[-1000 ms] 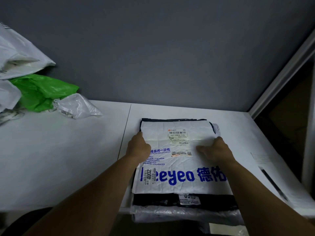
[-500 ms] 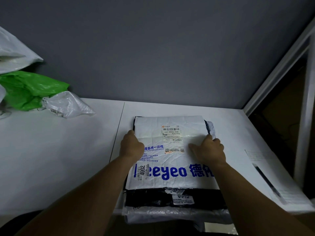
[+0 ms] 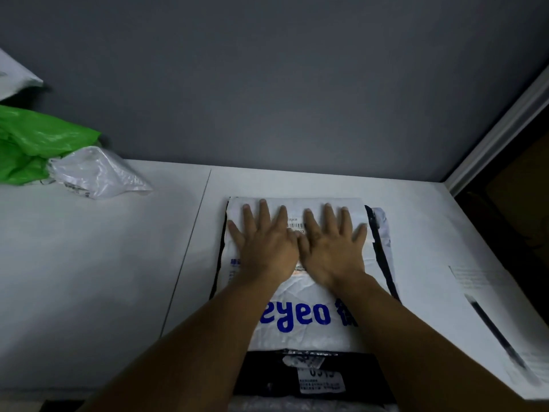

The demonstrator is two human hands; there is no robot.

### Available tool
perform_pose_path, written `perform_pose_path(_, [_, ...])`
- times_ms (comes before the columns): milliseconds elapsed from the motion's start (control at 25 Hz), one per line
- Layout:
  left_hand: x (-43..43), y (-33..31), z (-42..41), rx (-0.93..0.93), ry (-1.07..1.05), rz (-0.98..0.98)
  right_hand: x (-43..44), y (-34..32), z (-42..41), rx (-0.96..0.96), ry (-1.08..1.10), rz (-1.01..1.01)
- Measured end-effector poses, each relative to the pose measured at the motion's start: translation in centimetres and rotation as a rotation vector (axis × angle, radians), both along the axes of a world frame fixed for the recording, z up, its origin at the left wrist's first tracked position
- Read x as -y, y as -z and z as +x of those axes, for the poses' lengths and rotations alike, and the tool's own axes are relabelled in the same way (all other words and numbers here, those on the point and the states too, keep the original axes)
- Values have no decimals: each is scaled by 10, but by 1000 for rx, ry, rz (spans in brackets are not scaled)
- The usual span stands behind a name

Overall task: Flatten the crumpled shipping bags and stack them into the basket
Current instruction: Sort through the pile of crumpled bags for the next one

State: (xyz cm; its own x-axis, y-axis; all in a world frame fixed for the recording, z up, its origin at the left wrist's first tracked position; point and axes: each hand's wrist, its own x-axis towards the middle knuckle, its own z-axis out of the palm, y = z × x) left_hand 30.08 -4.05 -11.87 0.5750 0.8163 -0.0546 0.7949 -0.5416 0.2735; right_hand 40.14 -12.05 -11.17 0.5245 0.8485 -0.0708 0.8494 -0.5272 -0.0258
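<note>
Your left hand and right hand lie spread flat on the far half of the white blue-lettered plastic shipping bag, lengthwise toward you.

Two grips, one green bag, one pen
</note>
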Motion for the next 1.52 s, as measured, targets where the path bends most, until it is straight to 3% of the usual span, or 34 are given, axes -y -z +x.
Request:
perform_pose_path(160, [1, 28, 5, -108, 16, 21, 1, 34, 6, -14, 11, -29])
perform_pose_path(440, [3, 48, 6, -119, 29, 55, 0, 58, 8, -10, 26, -6])
perform_pose_path(1520, [-3, 59, 9, -186, 21, 31, -3, 66, 7, -2, 20, -58])
